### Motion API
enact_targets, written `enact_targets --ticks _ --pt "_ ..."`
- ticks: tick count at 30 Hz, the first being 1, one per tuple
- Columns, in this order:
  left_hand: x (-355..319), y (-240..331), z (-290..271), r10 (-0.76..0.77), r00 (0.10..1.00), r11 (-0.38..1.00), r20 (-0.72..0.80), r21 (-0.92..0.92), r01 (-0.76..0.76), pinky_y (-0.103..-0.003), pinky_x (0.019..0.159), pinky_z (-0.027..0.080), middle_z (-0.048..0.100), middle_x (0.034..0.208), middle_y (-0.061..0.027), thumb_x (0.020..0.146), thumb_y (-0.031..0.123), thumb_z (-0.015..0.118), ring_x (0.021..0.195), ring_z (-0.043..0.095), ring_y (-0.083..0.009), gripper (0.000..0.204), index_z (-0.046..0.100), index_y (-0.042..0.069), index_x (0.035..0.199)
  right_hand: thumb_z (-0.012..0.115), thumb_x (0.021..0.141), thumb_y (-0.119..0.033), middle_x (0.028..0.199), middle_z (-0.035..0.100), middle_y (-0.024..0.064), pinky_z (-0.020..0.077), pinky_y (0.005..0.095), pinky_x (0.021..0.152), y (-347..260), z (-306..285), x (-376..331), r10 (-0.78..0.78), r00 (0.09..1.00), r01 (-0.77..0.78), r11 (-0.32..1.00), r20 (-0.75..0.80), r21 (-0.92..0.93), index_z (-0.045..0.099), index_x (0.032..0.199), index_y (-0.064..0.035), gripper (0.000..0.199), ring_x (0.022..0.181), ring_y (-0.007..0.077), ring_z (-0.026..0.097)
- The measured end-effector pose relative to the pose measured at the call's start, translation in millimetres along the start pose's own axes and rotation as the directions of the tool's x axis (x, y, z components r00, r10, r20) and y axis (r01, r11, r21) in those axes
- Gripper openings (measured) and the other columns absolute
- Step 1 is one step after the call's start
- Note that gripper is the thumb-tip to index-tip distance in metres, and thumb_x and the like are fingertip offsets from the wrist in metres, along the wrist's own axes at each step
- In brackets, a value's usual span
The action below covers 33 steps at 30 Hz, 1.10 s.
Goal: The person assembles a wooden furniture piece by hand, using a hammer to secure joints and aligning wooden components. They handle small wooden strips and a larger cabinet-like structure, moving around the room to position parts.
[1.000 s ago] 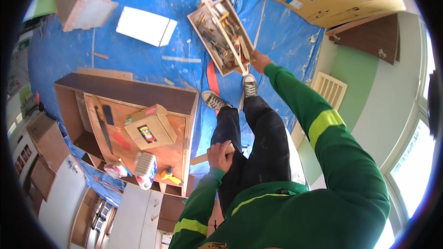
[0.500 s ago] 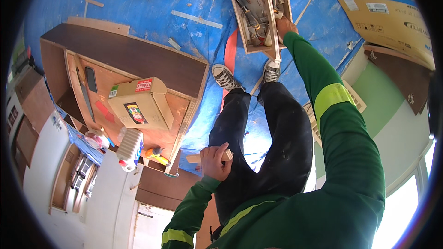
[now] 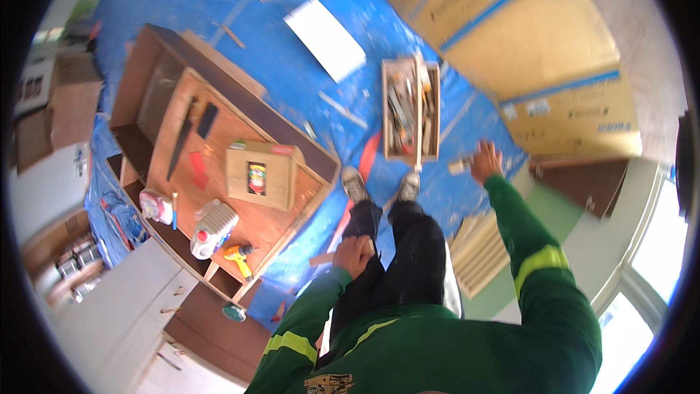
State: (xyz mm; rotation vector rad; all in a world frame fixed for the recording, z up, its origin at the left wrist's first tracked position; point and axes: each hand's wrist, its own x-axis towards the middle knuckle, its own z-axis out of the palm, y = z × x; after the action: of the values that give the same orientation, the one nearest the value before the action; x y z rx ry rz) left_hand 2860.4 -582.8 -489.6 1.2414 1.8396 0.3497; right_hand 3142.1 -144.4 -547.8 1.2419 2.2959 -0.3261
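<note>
My left hand is closed around a short wooden strip, resting against my thigh; one end sticks out to its left. My right hand is stretched out to the right, over the blue sheet. At its left side shows a small pale piece, seemingly gripped by the thumb and fingers; blur hides what kind it is. Left of that hand, beyond my shoes, stands an open wooden toolbox with a bar along its middle and several hand tools inside.
At left, a wooden cabinet carcass bears a cardboard box, a handsaw, a white jug and a yellow drill. Large cartons stand far right. A slatted wooden piece lies nearer. A white panel lies ahead.
My right hand has come out of the toolbox and moved right, with the small pale piece at it. The view has shifted, showing more floor ahead. My left hand still holds the wooden strip.
</note>
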Motion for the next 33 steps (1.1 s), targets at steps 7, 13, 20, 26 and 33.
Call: enact_targets --ticks 7,13,20,26,33 --pt "-75 -7 -60 -0.079 0.965 0.992 -0.251 -0.117 0.051 -0.060 0.091 0.053 0.072 0.107 -0.0231 0.099 0.046 0.072 0.106 0.069 -0.0469 0.043 0.068 0.008 0.119 0.072 0.092 -0.043 0.076 0.076 0.0154 0.0600 0.0546 0.077 54 -6 -165 -0.289 0.916 0.210 0.936 0.277 0.282 0.076 0.086 -0.0051 0.038 0.082 0.0376 0.077" --pt "-198 -22 -32 -0.470 0.719 0.873 -0.512 -0.388 0.295 -0.056 0.098 0.055 0.072 0.119 -0.0248 0.103 0.048 0.070 0.114 0.067 -0.0498 0.047 0.064 0.005 0.121 0.079 0.091 -0.033 0.074 0.070 0.0062 0.0512 0.0403 0.063 10 8 -222 -0.181 0.941 -0.108 0.636 0.284 0.764 0.066 0.075 -0.0063 0.034 0.067 0.0163 0.060" --pt "-335 9 57 -0.865 0.406 0.481 -0.295 -0.721 0.500 -0.062 0.105 0.052 0.066 0.140 -0.0340 0.100 0.067 0.068 0.127 0.064 -0.0571 0.083 0.048 0.004 0.151 0.071 0.104 -0.034 0.121 0.077 0.0116 0.0591 0.0377 0.076 -22 -5 -248 -0.100 0.746 -0.512 0.547 0.659 0.663 0.071 0.120 -0.0123 0.027 0.098 0.0184 0.072" --pt "-408 31 65 -0.883 0.207 0.468 -0.421 -0.810 0.353 -0.060 0.099 0.055 0.072 0.127 -0.0348 0.102 0.061 0.070 0.119 0.068 -0.0563 0.068 0.054 0.008 0.142 0.069 0.105 -0.033 0.122 0.077 0.0117 0.0583 0.0387 0.080 -74 -21 -217 -0.188 0.697 -0.404 0.693 0.692 0.597 0.071 0.123 -0.0093 0.030 0.101 0.0191 0.072" --pt "-470 23 30 -0.896 0.278 0.410 -0.345 -0.884 0.224 -0.053 0.102 0.054 0.072 0.129 -0.0285 0.102 0.058 0.072 0.122 0.069 -0.0493 0.070 0.054 0.008 0.148 0.068 0.106 -0.032 0.124 0.077 0.0119 0.0574 0.0399 0.084 -170 -46 -208 -0.228 0.702 -0.253 0.806 0.675 0.536 0.072 0.127 -0.0058 0.034 0.104 0.0199 0.072"
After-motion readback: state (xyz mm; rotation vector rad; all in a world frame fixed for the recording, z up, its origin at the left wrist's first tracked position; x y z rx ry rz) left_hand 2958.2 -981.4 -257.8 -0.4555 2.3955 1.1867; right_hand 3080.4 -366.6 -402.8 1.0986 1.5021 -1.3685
